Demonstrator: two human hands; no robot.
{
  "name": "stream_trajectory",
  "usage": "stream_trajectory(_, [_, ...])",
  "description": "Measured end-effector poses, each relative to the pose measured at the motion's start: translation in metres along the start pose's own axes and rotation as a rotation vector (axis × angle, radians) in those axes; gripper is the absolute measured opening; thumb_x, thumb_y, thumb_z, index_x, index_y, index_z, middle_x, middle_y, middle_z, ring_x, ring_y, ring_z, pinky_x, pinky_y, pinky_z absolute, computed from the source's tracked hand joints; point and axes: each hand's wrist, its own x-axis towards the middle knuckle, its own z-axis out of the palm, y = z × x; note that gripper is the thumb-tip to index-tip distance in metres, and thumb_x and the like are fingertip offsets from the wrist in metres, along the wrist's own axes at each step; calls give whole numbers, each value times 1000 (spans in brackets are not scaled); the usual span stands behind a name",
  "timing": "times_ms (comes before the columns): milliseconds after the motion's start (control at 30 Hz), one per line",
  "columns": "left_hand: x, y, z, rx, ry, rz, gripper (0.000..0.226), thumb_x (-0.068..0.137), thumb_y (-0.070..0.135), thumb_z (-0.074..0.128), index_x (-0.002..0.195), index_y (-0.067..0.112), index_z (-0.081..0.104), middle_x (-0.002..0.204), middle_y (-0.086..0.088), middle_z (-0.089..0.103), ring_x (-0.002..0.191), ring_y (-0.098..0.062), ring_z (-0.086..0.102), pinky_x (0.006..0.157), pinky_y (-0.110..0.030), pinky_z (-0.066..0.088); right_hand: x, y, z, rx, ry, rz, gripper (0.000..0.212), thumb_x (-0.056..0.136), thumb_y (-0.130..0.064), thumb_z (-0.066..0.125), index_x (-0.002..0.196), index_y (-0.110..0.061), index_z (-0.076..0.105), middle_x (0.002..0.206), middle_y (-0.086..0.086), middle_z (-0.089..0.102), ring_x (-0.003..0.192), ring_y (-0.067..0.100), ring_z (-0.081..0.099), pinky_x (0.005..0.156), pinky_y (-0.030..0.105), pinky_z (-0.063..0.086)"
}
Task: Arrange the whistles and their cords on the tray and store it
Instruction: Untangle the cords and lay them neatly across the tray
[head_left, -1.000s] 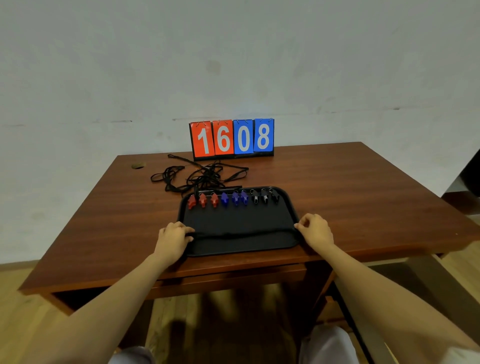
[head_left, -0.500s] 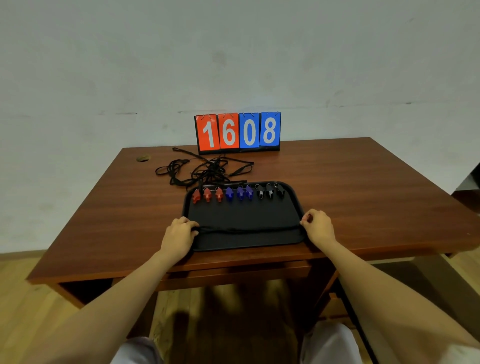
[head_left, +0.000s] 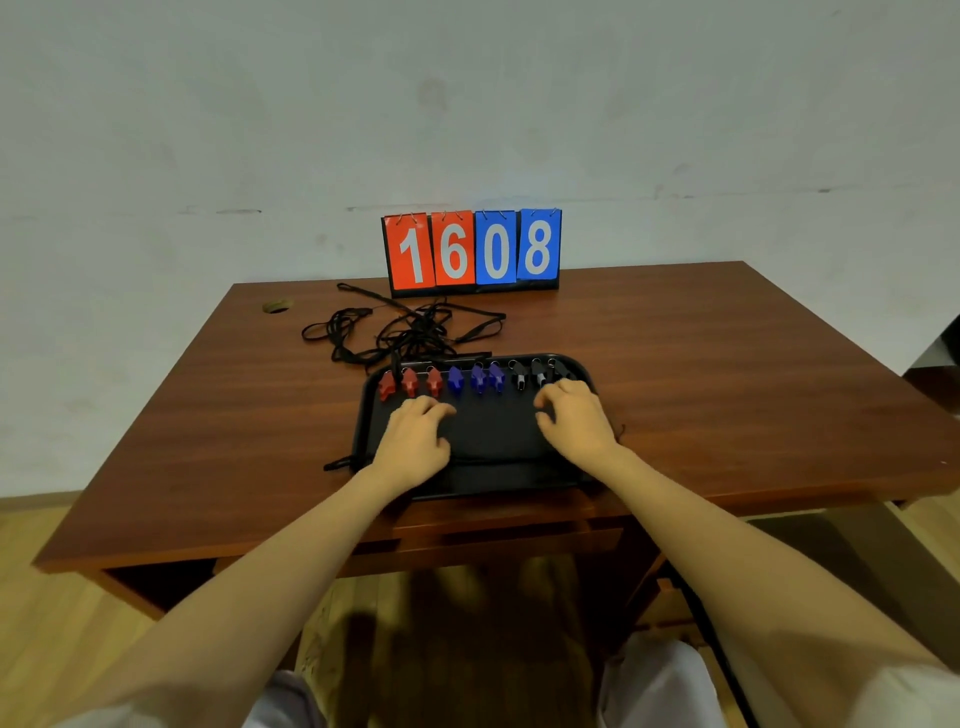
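Both forearms (head_left: 270, 566) were bare — short white sleeves (head_left: 930, 699) just showed at the lower corners — above pale trousers (head_left: 657, 686).

Reddish-brown wooden desk (head_left: 727, 364), pale wall (head_left: 467, 104), wood floor (head_left: 62, 623)

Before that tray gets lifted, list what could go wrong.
1. The tangled cords lie on the table beyond the far rim of the tray, some running toward the whistles; lifting could drag the row crooked.
2. A single cord crosses the tray near its front, ends hanging off both sides; it may snag or slip off.
3. The left hand and right hand hover close to the whistles and might knock them.
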Motion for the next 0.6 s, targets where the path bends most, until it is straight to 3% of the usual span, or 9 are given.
stream_trajectory(167, [53, 3, -18, 6, 37, -27, 40, 90, 15, 52, 130, 16, 53, 132, -7, 48, 125, -27, 43, 103, -38, 37, 58, -36, -1, 72, -50, -113, 19, 93, -16, 51, 109, -11, 60, 112, 8, 58, 109, 26, 50, 92, 36, 43])
stream_trajectory(300, [101, -17, -27, 36, 44, -67, 39, 89, 13, 50, 128, 14, 54, 131, -9, 49, 122, -29, 46, 99, -41, 42, 119, -50, 5, 63, -116, -102, 24, 94, -18, 50, 116, -10, 58, 118, 10, 58, 110, 27, 51, 91, 39, 47])
stream_trajectory(600, [201, -67, -7, 26, -129, -70, 42, 94, 13, 45, 136, 14, 47, 140, -9, 45, 128, -29, 43, 104, -47, 40, 222, -55, 56, -8, -366, -83, 37, 97, -14, 45, 133, -14, 50, 130, 14, 52, 119, 32, 50, 95, 43, 47])
